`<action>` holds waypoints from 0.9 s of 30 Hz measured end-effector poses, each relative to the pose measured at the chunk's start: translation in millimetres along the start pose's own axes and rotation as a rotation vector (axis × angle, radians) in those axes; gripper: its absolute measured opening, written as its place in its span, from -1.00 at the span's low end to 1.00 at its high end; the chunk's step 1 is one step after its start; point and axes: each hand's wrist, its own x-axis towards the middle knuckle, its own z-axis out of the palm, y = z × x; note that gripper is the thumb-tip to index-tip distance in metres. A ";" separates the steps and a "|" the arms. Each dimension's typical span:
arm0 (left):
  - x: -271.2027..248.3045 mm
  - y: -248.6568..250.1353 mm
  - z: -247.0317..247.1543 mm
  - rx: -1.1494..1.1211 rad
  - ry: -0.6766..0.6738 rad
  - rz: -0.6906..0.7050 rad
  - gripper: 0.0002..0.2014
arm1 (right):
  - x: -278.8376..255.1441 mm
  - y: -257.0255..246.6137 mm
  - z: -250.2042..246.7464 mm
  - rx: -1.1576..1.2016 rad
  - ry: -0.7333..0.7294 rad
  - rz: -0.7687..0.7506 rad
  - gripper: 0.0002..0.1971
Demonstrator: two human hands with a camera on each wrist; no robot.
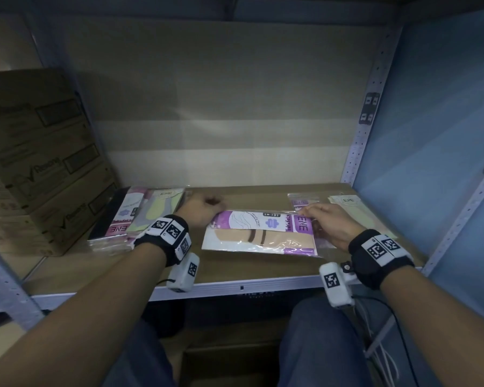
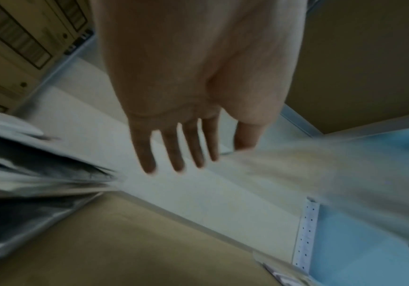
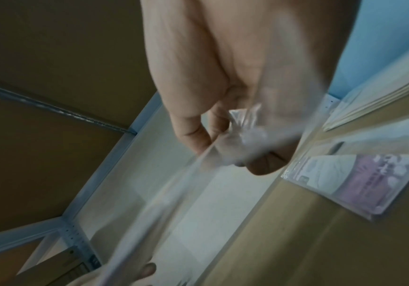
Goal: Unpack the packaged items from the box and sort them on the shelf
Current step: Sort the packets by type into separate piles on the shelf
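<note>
A clear sock packet (image 1: 259, 233) with a purple card is held just above the shelf board (image 1: 235, 268), mid-shelf. Its right end is pinched by the right hand (image 1: 330, 223). The left hand (image 1: 200, 212) is at its left end with fingers straight and spread, gripping nothing. Farther back, packet stacks (image 1: 136, 213) and cardboard boxes (image 1: 37, 152) are seen at left, and more packets (image 1: 352, 208) at right.

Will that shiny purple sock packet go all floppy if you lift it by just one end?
Probably a bit. The purple packet is thin clear plastic around flat socks and a card, so it should bend yet feel light. The wrinkled film in the right hand looks slippery, so a firm pinch may help.
</note>
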 end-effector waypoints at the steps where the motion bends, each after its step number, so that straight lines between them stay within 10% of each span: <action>1: -2.2 -0.8 0.6 0.029 -0.045 0.024 -0.77 | -0.2 0.2 -0.3 -0.018 0.002 0.001 -0.83; 6: -8.8 -8.4 2.2 -0.010 -0.135 0.049 -0.76 | -2.0 2.5 1.2 -0.049 0.014 -0.010 -0.84; 16: -5.4 -16.1 1.9 -0.423 0.132 -0.124 -0.81 | 14.3 7.5 9.3 0.110 0.286 0.025 -0.63; 27: -16.2 8.4 45.0 -1.019 0.015 -0.274 -0.75 | 8.1 -2.4 70.7 0.285 0.024 0.137 -0.48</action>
